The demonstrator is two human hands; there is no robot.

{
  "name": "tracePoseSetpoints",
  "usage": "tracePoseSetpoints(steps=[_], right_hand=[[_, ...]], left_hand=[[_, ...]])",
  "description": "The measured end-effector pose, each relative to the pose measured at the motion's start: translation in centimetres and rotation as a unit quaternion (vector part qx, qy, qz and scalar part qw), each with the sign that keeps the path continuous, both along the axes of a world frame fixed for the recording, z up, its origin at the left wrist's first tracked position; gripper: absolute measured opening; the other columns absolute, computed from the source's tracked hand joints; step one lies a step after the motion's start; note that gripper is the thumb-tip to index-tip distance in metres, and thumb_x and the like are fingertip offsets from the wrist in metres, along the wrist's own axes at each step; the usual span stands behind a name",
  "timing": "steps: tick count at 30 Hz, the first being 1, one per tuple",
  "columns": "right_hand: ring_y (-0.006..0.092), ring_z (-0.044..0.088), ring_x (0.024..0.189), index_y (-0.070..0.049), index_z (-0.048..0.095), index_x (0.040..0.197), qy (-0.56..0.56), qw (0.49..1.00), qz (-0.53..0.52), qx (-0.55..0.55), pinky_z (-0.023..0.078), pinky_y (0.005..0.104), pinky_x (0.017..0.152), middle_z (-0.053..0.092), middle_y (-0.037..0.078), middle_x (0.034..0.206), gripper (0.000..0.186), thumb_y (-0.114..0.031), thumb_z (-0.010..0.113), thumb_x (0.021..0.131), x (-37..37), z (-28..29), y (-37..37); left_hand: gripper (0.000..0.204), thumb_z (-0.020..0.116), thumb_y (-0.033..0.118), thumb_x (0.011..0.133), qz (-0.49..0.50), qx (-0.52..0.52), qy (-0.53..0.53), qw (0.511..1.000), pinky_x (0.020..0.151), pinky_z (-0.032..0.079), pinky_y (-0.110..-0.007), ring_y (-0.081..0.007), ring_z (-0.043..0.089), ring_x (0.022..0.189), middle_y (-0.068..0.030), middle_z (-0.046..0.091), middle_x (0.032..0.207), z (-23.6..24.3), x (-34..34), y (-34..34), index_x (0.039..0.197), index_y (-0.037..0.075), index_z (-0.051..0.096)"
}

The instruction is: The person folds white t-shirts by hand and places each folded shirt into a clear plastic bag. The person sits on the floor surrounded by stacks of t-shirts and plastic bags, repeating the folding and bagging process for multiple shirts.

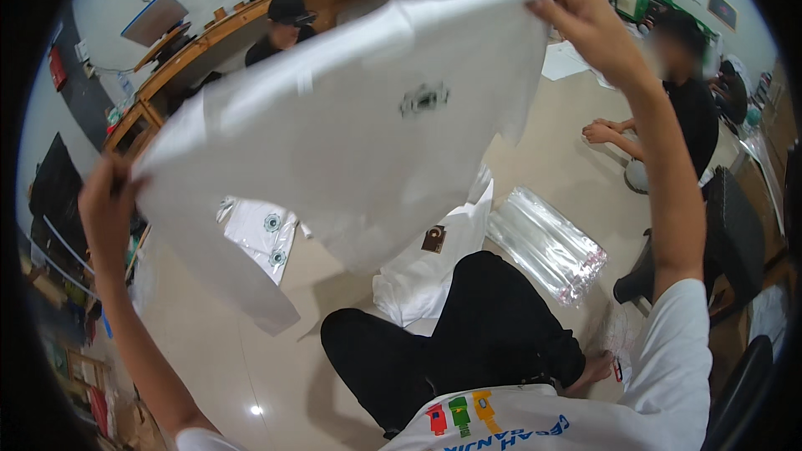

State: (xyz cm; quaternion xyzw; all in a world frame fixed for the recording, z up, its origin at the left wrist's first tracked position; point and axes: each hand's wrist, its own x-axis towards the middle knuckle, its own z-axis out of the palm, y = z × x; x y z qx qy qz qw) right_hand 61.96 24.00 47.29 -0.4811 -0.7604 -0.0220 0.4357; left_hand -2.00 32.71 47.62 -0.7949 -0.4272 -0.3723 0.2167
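Observation:
A white shirt (334,142) with a small dark emblem hangs spread in the air in front of me, held up by both hands. My left hand (115,192) grips one end at the left, somewhat blurred. My right hand (568,21) pinches the other end higher up at the top right. Below it, another white shirt (401,284) with a brown printed patch lies by my crossed legs. To its right lies a stack of clear plastic bags (543,246). A folded white garment (259,242) with green round prints lies on the floor at the left, partly hidden by the held shirt.
Two people in black sit ahead: one (266,46) behind the shirt, another (685,117) at the right, with someone farther back. A wooden desk (213,29) with monitors lines the back wall. A black chair (727,242) stands near my right arm. Tiled floor (209,367) surrounds me.

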Motion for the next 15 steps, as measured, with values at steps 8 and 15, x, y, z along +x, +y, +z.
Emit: tracePoseSetpoints(steps=[8,15], right_hand=[[0.0113,0.054,0.079,-0.003,0.066,0.1,0.326,0.936,0.117,-0.058,0.044,0.0281,0.073,0.06,0.002,0.086,0.042,-0.045,0.071,0.103,-1.6,-16.6,-16.1],[0.0133,0.066,0.096,0.002,0.068,0.115,0.385,0.892,0.163,-0.173,0.052,0.0287,0.086,0.068,0.007,0.108,0.017,-0.013,0.065,0.106,-9.8,-18.1,-10.2]], left_hand=[[0.021,0.068,0.018,0.097,-0.066,-0.295,-0.055,0.952,0.087,0.049,-0.038,-0.023,0.06,0.093,-0.0119,0.063,0.099,-14.4,-6.0,-17.3,0.107,0.001,0.064],[0.026,0.072,-0.001,0.088,0.047,-0.52,-0.096,0.848,0.078,0.05,-0.038,-0.0279,0.065,0.081,-0.0131,0.069,0.092,-23.2,-3.2,-11.0,0.113,0.0,0.065]])
